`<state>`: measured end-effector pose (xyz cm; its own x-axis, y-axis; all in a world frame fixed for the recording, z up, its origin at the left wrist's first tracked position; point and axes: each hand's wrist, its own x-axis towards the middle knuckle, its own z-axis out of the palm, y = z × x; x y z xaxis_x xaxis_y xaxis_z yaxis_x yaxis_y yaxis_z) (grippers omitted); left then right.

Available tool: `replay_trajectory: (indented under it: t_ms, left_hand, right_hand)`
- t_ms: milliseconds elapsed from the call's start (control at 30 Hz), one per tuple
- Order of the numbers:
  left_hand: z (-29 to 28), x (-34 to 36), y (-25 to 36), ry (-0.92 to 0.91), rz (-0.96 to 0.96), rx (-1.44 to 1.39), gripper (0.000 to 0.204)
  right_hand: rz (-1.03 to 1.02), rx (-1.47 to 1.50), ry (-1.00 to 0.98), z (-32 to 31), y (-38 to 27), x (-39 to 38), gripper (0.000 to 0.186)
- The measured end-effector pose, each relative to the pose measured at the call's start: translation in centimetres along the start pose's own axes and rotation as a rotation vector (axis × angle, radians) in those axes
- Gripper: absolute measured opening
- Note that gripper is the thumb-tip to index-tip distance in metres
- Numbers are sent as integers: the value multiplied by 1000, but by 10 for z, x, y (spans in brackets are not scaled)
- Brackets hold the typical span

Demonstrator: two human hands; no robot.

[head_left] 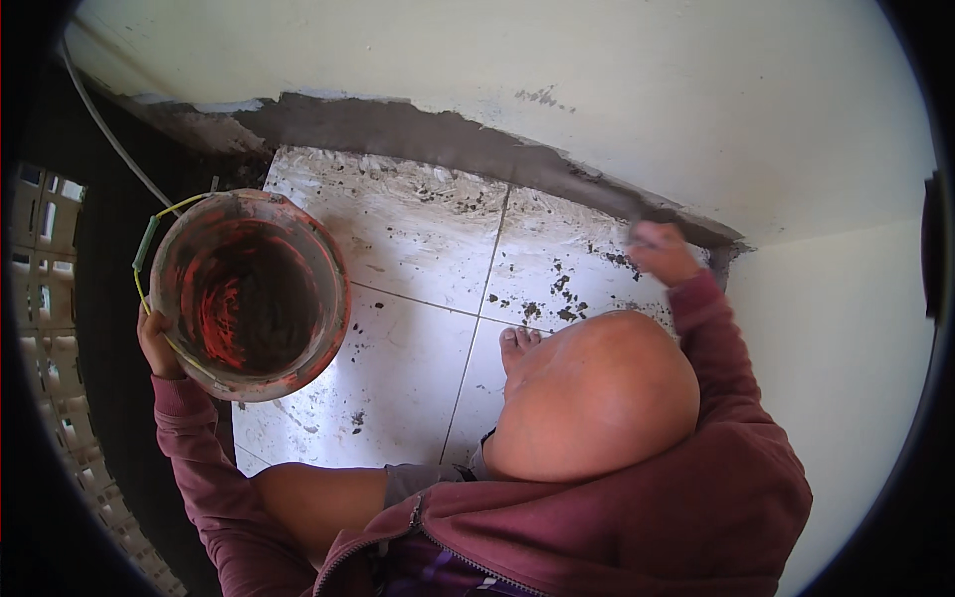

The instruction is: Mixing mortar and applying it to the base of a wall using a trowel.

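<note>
My left hand (157, 343) is closed on the rim of a bucket (333, 234), beside its yellow wire handle (139, 284) with a green grip. The bucket is tilted with its mouth toward me; red shows through grey mortar smears (264, 298) inside. At the foot of the wall, my right hand (665, 251) is curled and blurred by motion. A grey smear shows at its fingers, and I cannot make out what it holds. Next to it runs a band of wet grey mortar (438, 134) along the wall's base.
White floor tiles (408, 343) carry mortar smears and dark crumbs (562, 289). A cream wall (637, 90) rises ahead and meets another wall (846, 328) at the right corner. Perforated blocks (45, 289) and a pale hose (114, 144) lie at the left. My bent knee (617, 388) is between my arms.
</note>
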<state>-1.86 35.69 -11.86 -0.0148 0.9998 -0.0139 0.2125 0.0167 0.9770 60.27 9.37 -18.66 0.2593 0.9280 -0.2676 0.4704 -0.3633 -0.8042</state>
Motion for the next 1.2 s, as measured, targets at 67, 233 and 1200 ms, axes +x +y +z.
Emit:
replay_trajectory:
  t_ms: [67,233,1200]
  left_hand:
    - [5,3,2,24,-43,-18,32]
    - [-15,9,-10,-65,-39,-6,35]
    - [17,-13,14,41,-30,-63,40]
  right_hand:
    - [-127,-280,5,41,14,25,30]
    - [-8,-645,-89,104,0,81,35]
    - [-141,-422,-29,109,-92,97,37]
